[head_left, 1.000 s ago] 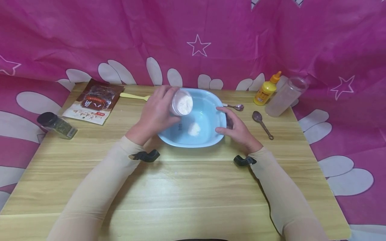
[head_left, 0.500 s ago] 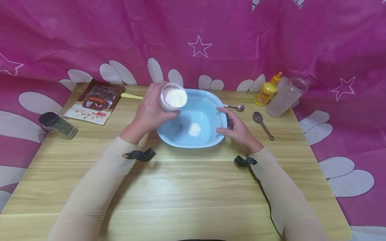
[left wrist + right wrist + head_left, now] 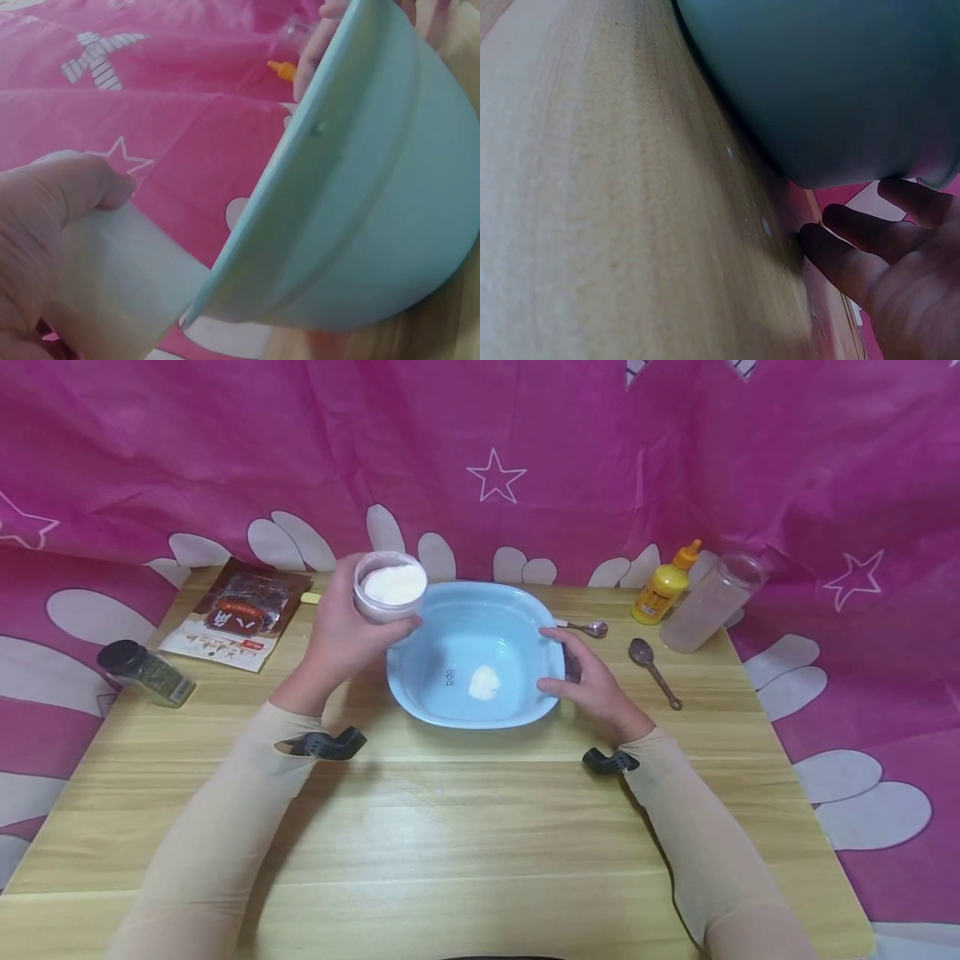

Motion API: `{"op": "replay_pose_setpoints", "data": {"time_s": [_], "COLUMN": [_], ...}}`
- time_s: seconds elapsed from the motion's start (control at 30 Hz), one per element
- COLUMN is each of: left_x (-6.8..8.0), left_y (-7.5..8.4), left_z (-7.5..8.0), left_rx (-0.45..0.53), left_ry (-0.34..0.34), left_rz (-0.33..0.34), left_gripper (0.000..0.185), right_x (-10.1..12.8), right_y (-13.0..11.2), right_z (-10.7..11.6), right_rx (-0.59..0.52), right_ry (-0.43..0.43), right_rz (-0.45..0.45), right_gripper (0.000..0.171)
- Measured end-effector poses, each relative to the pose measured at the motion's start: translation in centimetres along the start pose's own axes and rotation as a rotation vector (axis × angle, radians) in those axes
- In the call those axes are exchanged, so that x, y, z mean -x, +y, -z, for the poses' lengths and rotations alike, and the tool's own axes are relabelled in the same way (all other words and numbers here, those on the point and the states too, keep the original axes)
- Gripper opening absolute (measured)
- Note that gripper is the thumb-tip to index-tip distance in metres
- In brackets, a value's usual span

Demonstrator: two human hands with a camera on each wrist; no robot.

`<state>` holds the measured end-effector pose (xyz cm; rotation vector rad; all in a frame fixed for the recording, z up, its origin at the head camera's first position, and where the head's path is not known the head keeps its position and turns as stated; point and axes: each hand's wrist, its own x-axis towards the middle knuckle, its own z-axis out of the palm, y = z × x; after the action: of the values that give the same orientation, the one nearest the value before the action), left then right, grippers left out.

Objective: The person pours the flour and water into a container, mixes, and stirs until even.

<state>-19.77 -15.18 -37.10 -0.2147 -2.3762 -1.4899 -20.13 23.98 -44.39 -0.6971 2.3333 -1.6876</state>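
- I take the basin (image 3: 463,631) as clock, its twelve toward the pink curtain (image 3: 420,435).
- At ten o'clock, the left hand (image 3: 336,627) grasps a jar (image 3: 386,612) of white powder (image 3: 395,584), mouth uppermost, just beside the rim; whether they touch, I cannot tell.
- At three o'clock, the right hand (image 3: 590,681) holds the basin's edge, thumb and forefinger over it.
- A small powder heap (image 3: 483,682) lies inside, toward six.
- Widest room is at six: wooden tabletop (image 3: 450,827) stretches toward the person.
- At twelve, the rim stands near the table's back edge.
- Beyond the right hand, a brown spoon (image 3: 656,675) lies at three.
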Motion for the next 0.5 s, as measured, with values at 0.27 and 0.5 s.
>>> {"op": "replay_pose_setpoints", "data": {"time_s": [0.27, 0.5], "left_x": [0.4, 0.2], "left_y": [-1.6, -3.9], "left_z": [2.4, 4.0], "left_rx": [0.074, 0.093], "left_ry": [0.09, 0.132], "left_rz": [0.135, 0.254], "left_gripper": [0.094, 0.094], "right_x": [-0.1, 0.0], "right_y": [0.1, 0.1], "right_z": [-0.1, 0.1], "right_rx": [-0.038, -0.038], "right_ry": [-0.007, -0.003], "right_rz": [-0.021, -0.013], "right_gripper": [0.077, 0.078]}}
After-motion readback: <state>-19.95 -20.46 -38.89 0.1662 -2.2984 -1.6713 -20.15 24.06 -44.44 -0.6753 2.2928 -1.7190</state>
